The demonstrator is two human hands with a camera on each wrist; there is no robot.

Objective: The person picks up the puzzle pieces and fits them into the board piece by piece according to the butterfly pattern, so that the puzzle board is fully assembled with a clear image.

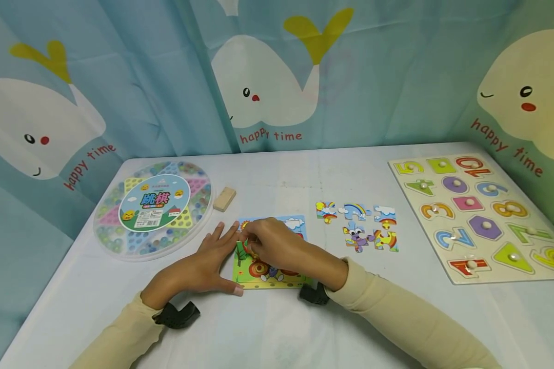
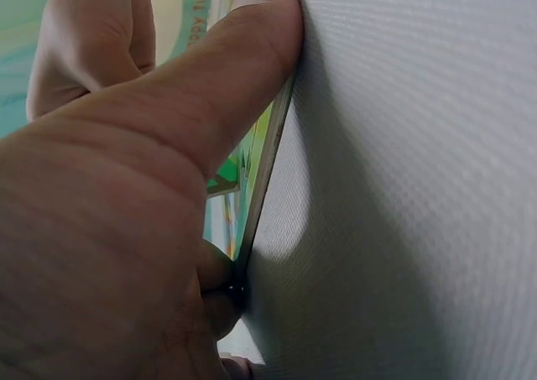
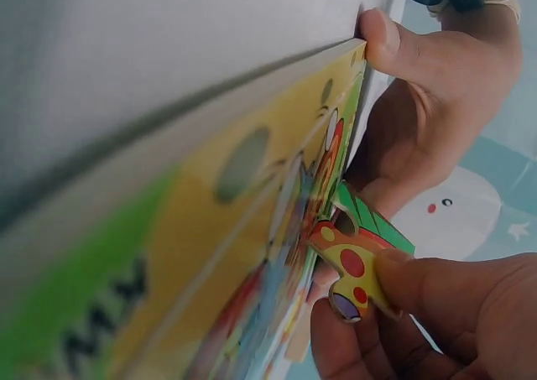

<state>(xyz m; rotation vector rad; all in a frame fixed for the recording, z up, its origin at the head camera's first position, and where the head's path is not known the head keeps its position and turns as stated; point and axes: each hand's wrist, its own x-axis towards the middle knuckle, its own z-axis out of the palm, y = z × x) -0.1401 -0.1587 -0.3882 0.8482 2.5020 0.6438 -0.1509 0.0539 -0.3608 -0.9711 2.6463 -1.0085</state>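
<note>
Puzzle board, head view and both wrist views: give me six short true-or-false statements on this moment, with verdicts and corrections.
1. The right hand pinches a spotted puzzle piece. True.
2. The left hand rests on the round game box. False: it touches the left side of the puzzle board.
3. Loose pieces lie between the puzzle board and the number board. True.
4. The wooden block lies beside the number board. False: it lies beside the round game box.
5. The curtain is printed with cars. False: it shows white whales.
6. A black device sits at each wrist. True.
</note>
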